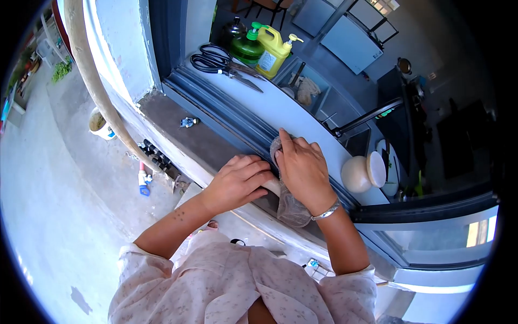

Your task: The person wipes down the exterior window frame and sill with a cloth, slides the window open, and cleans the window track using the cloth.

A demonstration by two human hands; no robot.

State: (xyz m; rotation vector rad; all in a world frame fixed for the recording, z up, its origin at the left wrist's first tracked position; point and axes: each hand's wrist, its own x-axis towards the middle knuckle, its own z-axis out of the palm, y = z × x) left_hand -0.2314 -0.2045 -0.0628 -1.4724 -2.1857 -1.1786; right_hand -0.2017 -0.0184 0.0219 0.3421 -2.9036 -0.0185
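Head view: grey cloth (294, 209) is gripped by the right hand (303, 168) over the window track (224, 116), about mid-length; its loose lower end is draped across the dark sill (211, 136) toward the sill's outer edge. Right index finger is held out nearly straight along the track, the other fingers are bent, and a bit of cloth is pinned by the thumb side. Left hand (237, 182) is placed over the sill just beside the right; its fingers are bent and kept close together, tips set near a pale strip next to the cloth. Whether anything is pinched there can't be told, tips partly hidden. A bracelet (326, 211) is worn on the right wrist

Small blue figure (189, 122) is left on the sill, near its left end. Scissors (231, 67) are laid at the left end of the white bench (267, 101), by the track-side edge. Green pump bottle (246, 49) and yellow pump jug (274, 56) are stood behind them, toward the far edge. Round cream jar (355, 174) is seen at the bench's right end, near the right hand
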